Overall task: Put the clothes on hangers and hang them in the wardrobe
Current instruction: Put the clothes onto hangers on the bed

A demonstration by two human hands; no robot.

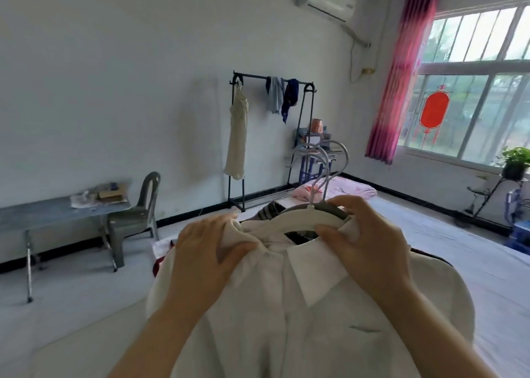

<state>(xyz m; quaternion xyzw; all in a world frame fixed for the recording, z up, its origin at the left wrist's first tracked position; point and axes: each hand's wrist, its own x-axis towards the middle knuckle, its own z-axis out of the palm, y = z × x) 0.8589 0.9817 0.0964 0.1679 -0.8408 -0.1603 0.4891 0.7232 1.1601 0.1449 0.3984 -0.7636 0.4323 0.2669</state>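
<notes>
A white collared shirt (301, 314) hangs in front of me on a white hanger (298, 220). My left hand (206, 245) grips the shirt's left shoulder over the hanger's end. My right hand (364, 234) grips the hanger's right side together with the collar. Several hangers are bunched there, and their metal hooks (329, 159) stick up. A striped garment (268, 210) shows behind the hanger. Against the far wall stands a black clothes rack (246, 76) with a cream dress (238, 136), a grey garment (275, 95) and a dark blue garment (289, 98) hanging on it.
A pink folded blanket (341, 190) lies on the floor behind the hangers. At left stand a grey table (43, 214) with clutter and a grey plastic chair (137, 214). At right, beside the window, a plant stand (513, 165) holds a potted plant. Pink curtains (401, 71) hang by the window.
</notes>
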